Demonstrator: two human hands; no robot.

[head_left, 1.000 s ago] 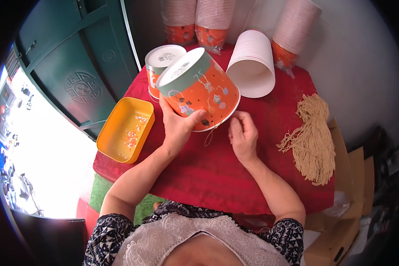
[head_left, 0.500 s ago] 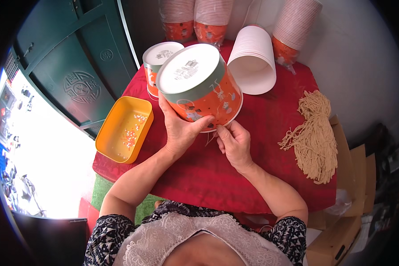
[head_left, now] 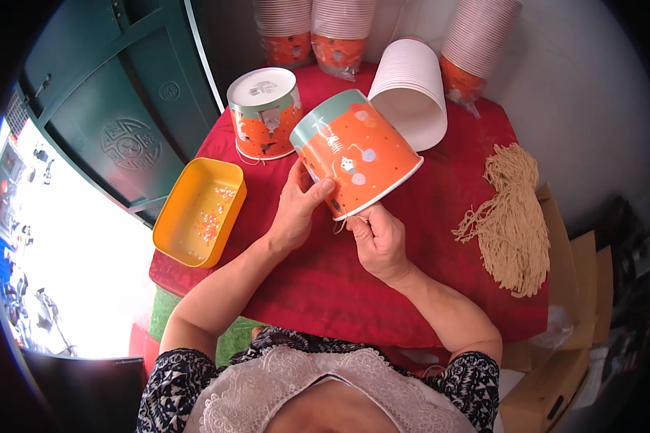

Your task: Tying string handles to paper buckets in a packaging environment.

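Upside down and tilted, an orange paper bucket (head_left: 357, 159) with a green band and printed skeleton figures is in my hands over the table. My left hand (head_left: 297, 206) grips its left side, with the thumb across the printed wall. At the white rim, the closed fingers of my right hand (head_left: 381, 242) pinch a thin beige string (head_left: 342, 223). Some right fingertips are hidden by the rim. A second orange bucket (head_left: 267, 123) stands upside down at the back left, with a loop of string by its rim.
A yellow bin (head_left: 237, 209) with small red and white bits stands at the left. Behind lie nested white buckets (head_left: 412, 90) and wrapped stacks (head_left: 339, 43). A bundle of beige strings (head_left: 516, 224) rests on the red cloth (head_left: 426, 289). Cardboard boxes (head_left: 545, 390) stand lower right.
The bucket has turned and tipped, so its printed side shows instead of its white base. It has shifted slightly right, uncovering more of the second bucket. My right fingers remain at the rim.
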